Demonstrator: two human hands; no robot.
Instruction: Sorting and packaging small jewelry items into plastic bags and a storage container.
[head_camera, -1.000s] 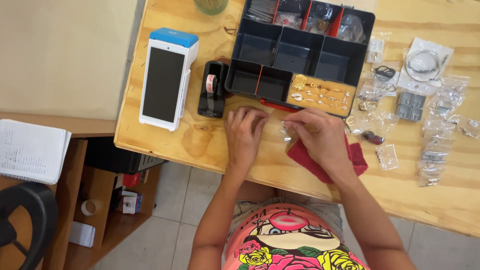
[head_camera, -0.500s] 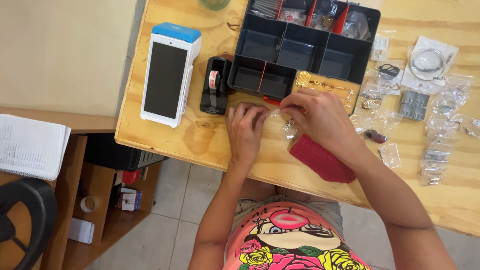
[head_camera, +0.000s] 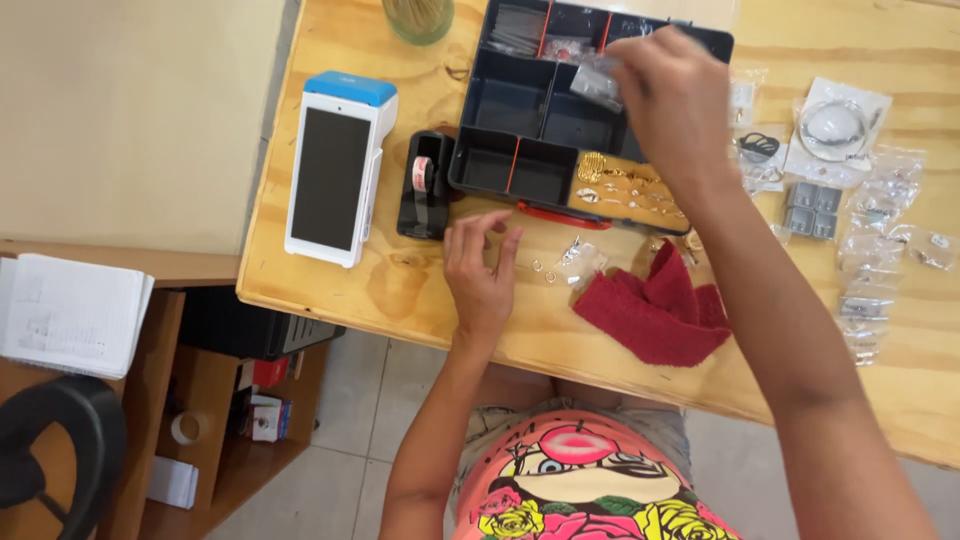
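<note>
While your right hand pinches a small clear bag shut between its fingers over the black box at twelve o'clock, your left hand lies flat and open on the wooden table. Tiny rings sit just beside it, at three o'clock, near the red cloth.
</note>
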